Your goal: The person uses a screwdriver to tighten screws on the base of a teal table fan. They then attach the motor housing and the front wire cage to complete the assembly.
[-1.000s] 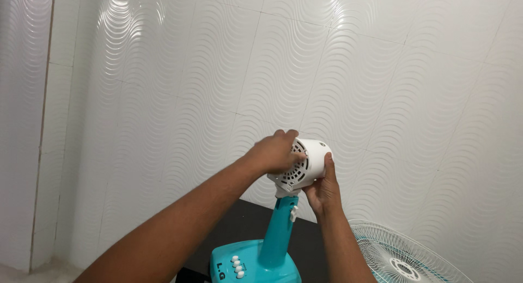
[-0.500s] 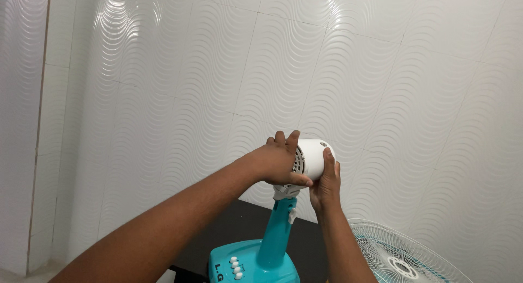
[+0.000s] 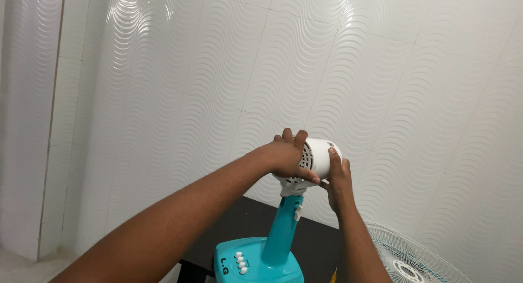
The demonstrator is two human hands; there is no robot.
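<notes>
Motor housing (image 3: 318,156): rear half covered by left hand (image 3: 286,156). Fan grille (image 3: 411,258) and teal base (image 3: 256,264) cut off by bottom edge. Right hand (image 3: 339,186) palm hidden.

Above and left of each grip the air is open; the tiled wall (image 3: 381,70) closes in behind, the teal stand (image 3: 280,228) blocks below, the fan grille (image 3: 414,258) lower right.

The left hand (image 3: 287,156) has slid from the side of the white motor housing (image 3: 318,156) over its vented rear face, fingers now draped across the vents; the right hand (image 3: 338,184) has crept slightly higher
</notes>
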